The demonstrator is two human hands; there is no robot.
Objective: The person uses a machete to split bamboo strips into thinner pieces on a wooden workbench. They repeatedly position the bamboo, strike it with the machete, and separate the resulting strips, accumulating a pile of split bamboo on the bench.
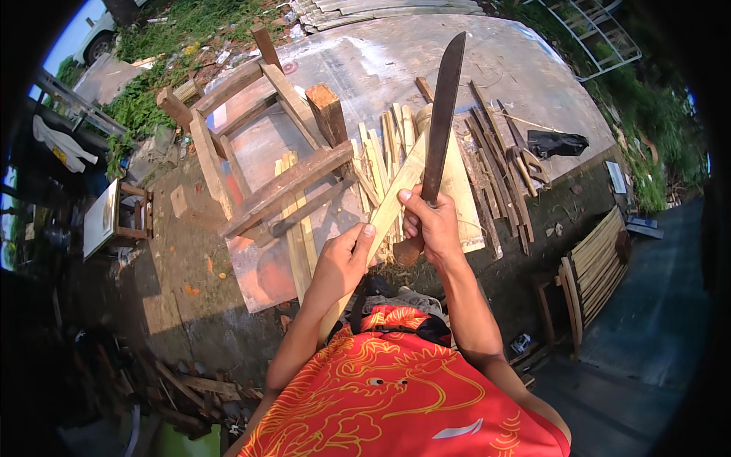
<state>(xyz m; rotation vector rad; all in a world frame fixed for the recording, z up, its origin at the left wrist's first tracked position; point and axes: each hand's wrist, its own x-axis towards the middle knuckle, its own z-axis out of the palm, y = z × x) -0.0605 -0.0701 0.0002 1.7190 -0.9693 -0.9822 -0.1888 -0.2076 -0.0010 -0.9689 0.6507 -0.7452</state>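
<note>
- Left hand point(344, 263): fingers wrapped round a long pale bamboo slat point(388, 209), gripping it near its lower part, thumb lying along its edge.
- Bamboo slat: flat, light yellow-tan, smooth-faced; it runs slantwise from the person's lap up toward the wooden frame point(263, 152), its upper end lying over the bamboo strips beyond.
- Right hand point(432, 225): fingers closed tight round the handle of a machete point(442, 122), just right of the slat and touching it.
- Machete: long, dark, dull blade, widening toward a blunt tip; held nearly upright, the tip pointing away from the person, right of the wooden frame.
- Wooden frame: rough weathered timbers, one reddish-topped post, standing on a concrete slab point(487, 57).
- Bamboo strips point(381, 152): pale cut lengths heaped just right of the frame, beneath the blade.
- Darker sticks point(495, 164): brown lengths lying further right of the frame, with a black cloth point(557, 142) beyond them.
</note>
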